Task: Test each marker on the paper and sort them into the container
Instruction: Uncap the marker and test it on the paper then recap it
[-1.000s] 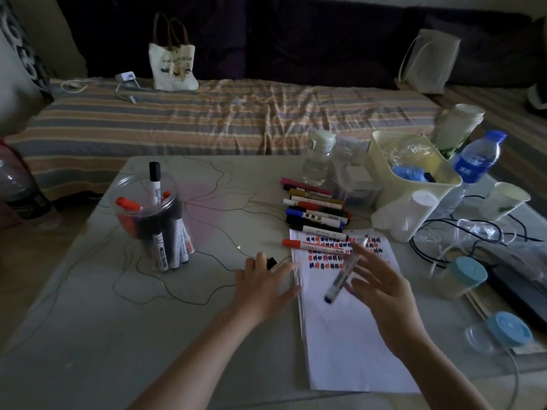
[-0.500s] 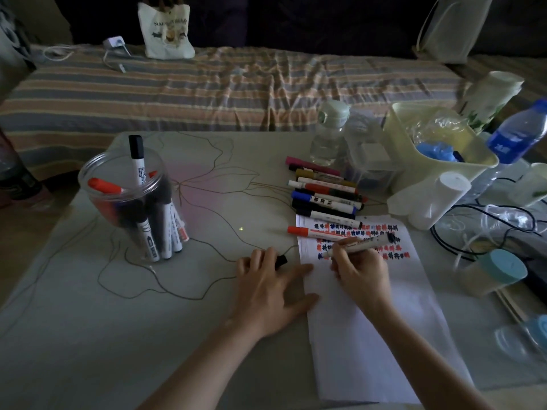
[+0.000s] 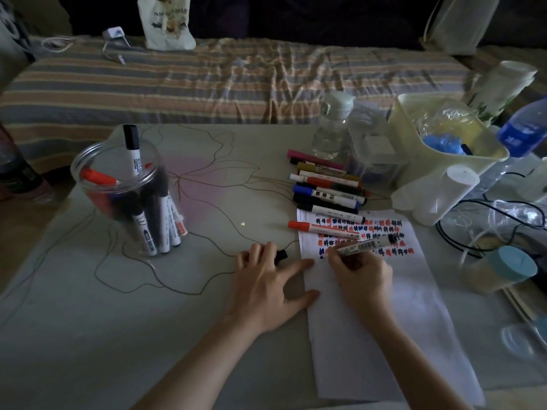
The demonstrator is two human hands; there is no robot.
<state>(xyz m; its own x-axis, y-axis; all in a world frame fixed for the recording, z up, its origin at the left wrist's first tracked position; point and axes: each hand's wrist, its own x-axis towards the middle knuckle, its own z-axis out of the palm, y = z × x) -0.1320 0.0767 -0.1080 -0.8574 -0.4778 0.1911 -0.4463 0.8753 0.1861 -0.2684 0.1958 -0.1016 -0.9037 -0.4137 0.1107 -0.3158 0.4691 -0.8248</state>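
Observation:
My right hand (image 3: 359,269) grips an uncapped white marker (image 3: 362,246) with its tip down on the white paper (image 3: 376,321), at the left end of the rows of red and dark test marks. My left hand (image 3: 266,285) lies flat on the table, index finger and thumb touching the paper's left edge; a black marker cap (image 3: 281,255) sticks out from between its fingers. A red-capped marker (image 3: 321,229) lies across the paper's top. Several more markers (image 3: 325,187) lie in a row behind it. The clear plastic container (image 3: 118,187) at the left holds several markers.
A water bottle (image 3: 333,125), a clear box (image 3: 374,155) and a pale yellow bin (image 3: 450,140) stand behind the markers. A white roll (image 3: 441,193), black cables (image 3: 485,226), a blue-lidded jar (image 3: 500,267) and a blue bottle (image 3: 524,128) crowd the right side. A striped bed lies beyond the table.
My right hand went from loosely holding the marker above the paper to gripping it with its tip on the sheet. My left hand settled flat at the paper's edge.

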